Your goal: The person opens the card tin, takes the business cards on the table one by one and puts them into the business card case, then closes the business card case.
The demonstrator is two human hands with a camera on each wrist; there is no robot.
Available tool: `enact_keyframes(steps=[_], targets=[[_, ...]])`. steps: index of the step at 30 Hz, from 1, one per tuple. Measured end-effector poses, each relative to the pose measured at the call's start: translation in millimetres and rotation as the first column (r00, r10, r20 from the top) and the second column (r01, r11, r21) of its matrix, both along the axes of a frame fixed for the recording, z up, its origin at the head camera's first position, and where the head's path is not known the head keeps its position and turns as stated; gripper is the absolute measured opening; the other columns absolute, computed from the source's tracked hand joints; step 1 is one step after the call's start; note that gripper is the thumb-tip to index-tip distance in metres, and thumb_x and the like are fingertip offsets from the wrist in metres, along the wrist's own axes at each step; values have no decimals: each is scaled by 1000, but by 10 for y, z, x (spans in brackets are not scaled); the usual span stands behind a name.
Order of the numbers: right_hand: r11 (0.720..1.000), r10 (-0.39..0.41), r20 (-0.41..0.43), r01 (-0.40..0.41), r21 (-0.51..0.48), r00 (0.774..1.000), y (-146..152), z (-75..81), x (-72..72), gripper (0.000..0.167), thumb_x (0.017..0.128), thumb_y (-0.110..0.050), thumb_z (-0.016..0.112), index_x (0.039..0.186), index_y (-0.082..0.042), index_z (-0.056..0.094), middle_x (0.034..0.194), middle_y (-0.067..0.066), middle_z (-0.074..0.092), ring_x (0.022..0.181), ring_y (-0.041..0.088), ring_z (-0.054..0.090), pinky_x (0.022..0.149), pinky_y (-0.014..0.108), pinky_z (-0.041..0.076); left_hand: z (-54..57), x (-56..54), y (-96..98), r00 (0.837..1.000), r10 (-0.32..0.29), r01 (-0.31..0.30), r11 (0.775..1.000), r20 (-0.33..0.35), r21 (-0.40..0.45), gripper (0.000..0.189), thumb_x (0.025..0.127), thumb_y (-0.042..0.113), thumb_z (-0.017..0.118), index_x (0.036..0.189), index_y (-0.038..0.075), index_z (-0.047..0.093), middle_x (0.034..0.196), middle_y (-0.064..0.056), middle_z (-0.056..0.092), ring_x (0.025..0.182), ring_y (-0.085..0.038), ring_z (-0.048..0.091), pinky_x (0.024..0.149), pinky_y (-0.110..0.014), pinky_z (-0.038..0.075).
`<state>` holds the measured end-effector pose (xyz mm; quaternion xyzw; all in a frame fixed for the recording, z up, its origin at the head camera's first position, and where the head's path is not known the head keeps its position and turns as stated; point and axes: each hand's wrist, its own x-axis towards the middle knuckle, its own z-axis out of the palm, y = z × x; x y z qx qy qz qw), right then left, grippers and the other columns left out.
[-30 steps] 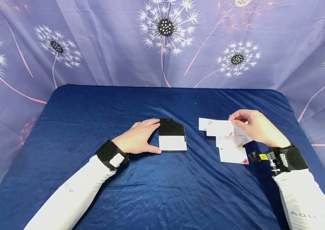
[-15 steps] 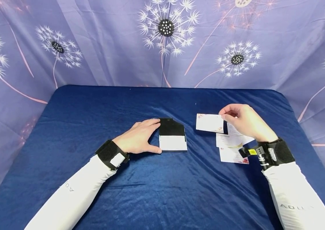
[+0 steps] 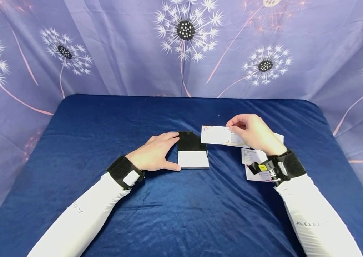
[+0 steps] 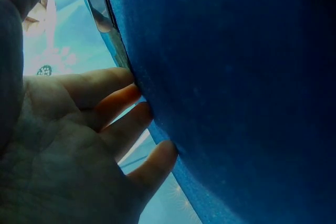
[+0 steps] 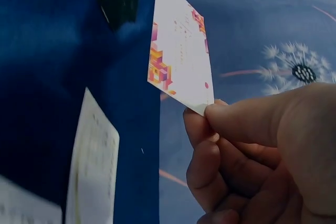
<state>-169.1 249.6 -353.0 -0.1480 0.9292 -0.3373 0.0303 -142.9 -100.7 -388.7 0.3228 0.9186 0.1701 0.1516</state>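
Card point(image 3: 216, 135) is pinched between thumb and fingers of your right grip point(image 3: 253, 134) by its right end, so you are grasping it firmly at one side while the rest juts freely toward the left; the head view does not settle whether a second one lies behind it. It hangs right of centre in the frame, raised off the blue worktop point(image 3: 120, 117), its long axis running nearly left to right. What matters most is where the black box point(image 3: 190, 141) lies from it: left of your right grip and lower in the frame, with the card's free end at the box's upper right corner, overlapping it in the head view, though you cannot tell from here whether they touch. The box's lower half shows a white panel point(image 3: 193, 160), whose long side runs roughly parallel to the card's. Your left grip point(image 3: 154, 153) is the nearer one to the box, fingers and thumb extended along its left side, neither clenched nor pinching, with fingertips at the upper left corner and thumb at the lower left. Loose cards point(image 3: 251, 156) lie on the right, below your right grip and partly hidden by your wrist.
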Motion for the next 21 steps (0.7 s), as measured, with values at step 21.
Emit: enact_keyframes(steps=[21], targets=[[995, 96, -9, -96, -34, 995, -488, -133, -69, 11, 104, -9, 67, 105, -8, 78, 92, 6, 75, 77, 19, 63, 72, 33, 49, 31, 18, 9, 1000, 10, -10, 1000, 22, 12, 107, 88, 56, 83, 164, 0, 35, 172, -14, 29, 160, -29, 24, 124, -56, 24]])
